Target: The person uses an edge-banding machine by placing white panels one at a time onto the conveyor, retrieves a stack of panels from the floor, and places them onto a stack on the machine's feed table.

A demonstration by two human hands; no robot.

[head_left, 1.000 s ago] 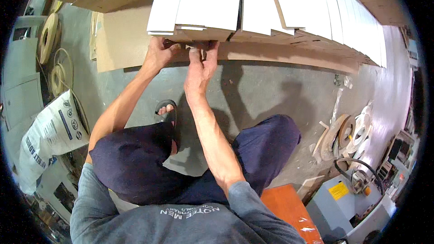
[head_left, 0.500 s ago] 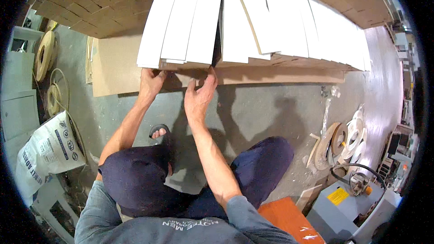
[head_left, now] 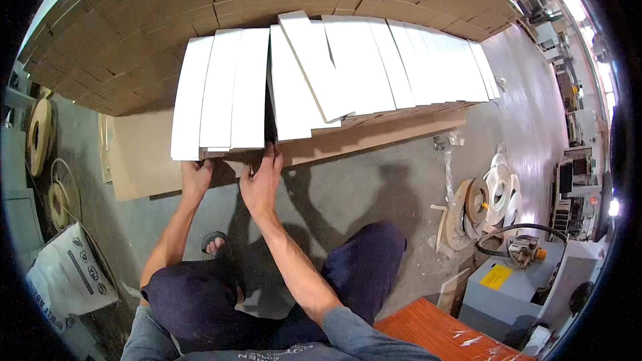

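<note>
A person is crouching on the grey concrete floor (head_left: 374, 194), knees in dark blue trousers (head_left: 200, 301) filling the lower middle of the frame, and both bare hands are reaching up toward a row of white boards (head_left: 334, 73) lying across the upper middle. The boards are leaning side by side, some overlapping, over a brown pallet-like platform (head_left: 154, 160) whose flat edge is running from centre left toward the right. Behind them a wall of stacked brown cardboard sheets (head_left: 134, 27) is filling the top of the frame.

The left hand (head_left: 196, 177) is sitting just under the near ends of the leftmost three white boards (head_left: 217, 93), left of centre; its fingers are curling up under the board ends, so whether they are pinching anything I cannot tell. The right hand (head_left: 262, 184) is just beside it, at the centre of the frame, fingers pressed together and pointing up, their tips touching the platform edge at the dark gap between the left group of boards and the next tilted board (head_left: 294, 87).

At the left edge, rolls of tan edge banding (head_left: 40, 134) are hanging, and a white printed sack (head_left: 67, 274) is lying in the lower left. At the right, white and brown coils (head_left: 488, 200) are resting on the floor near a grey machine (head_left: 515, 281) with a yellow label, and an orange-red panel (head_left: 435, 334) is showing at the bottom.
</note>
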